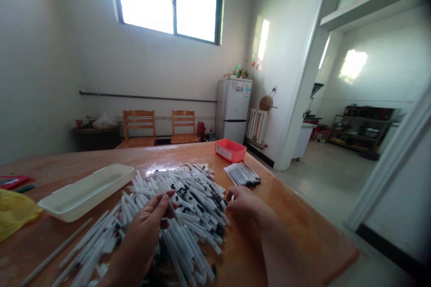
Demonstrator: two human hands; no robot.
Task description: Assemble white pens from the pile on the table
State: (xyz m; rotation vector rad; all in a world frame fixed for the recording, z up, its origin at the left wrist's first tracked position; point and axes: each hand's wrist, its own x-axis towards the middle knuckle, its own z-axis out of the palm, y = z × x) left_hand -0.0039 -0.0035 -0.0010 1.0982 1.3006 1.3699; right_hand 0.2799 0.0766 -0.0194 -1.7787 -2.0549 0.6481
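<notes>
A large heap of white tubes (188,233), many with black ends, covers the middle of the wooden table. Over the heap, my left hand (153,215) pinches a thin white tube between thumb and fingers. My right hand (244,201) is closed at the heap's right edge, with a small white end showing at its fingertips. Just beyond it lies a neat row of tubes (240,174) with black ends toward me.
A red plastic basket (230,150) stands at the table's far edge. To the left are a long cream tray (87,193), a yellow cloth or bag (16,213) and a long thin stick (55,252). Chairs (139,125) stand beyond the table.
</notes>
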